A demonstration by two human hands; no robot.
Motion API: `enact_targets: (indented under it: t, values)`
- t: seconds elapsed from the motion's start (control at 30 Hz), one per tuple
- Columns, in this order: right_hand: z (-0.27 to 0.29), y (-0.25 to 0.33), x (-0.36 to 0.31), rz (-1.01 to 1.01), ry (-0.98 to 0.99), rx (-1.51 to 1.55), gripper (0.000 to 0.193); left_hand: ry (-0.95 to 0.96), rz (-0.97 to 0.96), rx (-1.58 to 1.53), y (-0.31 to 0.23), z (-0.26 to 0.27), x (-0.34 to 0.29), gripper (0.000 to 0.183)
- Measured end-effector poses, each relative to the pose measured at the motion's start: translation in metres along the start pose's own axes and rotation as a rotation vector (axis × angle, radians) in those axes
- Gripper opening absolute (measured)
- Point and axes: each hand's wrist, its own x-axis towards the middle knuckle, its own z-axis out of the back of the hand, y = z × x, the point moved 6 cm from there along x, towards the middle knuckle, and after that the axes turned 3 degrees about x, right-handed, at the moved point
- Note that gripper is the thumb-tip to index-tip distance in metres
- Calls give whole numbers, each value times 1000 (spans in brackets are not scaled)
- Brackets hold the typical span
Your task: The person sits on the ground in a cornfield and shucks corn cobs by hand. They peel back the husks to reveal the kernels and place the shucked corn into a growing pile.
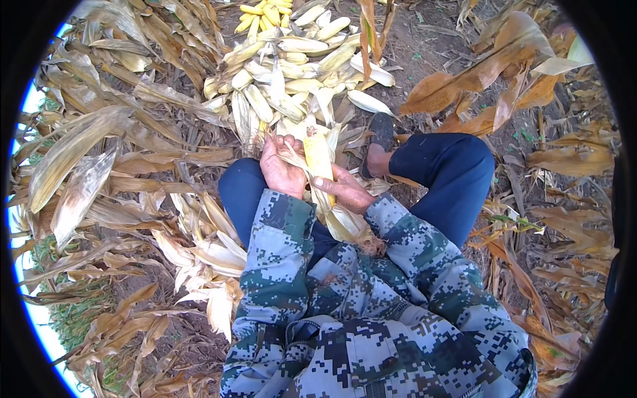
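A yellow ear of corn (318, 156) stands tilted between my hands, its kernels bare along the upper part. My right hand (350, 188) is closed round its lower part, with the thumb lying across the kernels. Pale husk leaves (345, 222) hang below that hand, ending in brown silk near my jacket. On the ear's left side, my left hand (283, 170) has its fingers curled in, closed on a strip of dry husk (293, 158). Just beyond both hands lies a heap of unhusked corn ears (292, 83).
Bare yellow cobs (267, 14) are piled at the far end of the heap. Stripped husks (215, 262) lie beside my left knee. Dry corn stalks and leaves (86, 179) cover the left side; brown leaves (474, 73) droop at the right. My bent legs (443, 176) flank the hands.
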Motion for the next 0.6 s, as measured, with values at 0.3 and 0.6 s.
enact_targets:
  t: [0.3, 0.6]
  values:
    - [21, -32, 5, 40, -185, 470, 55, 151, 116, 4, 10, -19, -24, 44]
    - [72, 23, 3, 105, -579, 647, 51, -159, 87, 703, 37, 9, -68, 28]
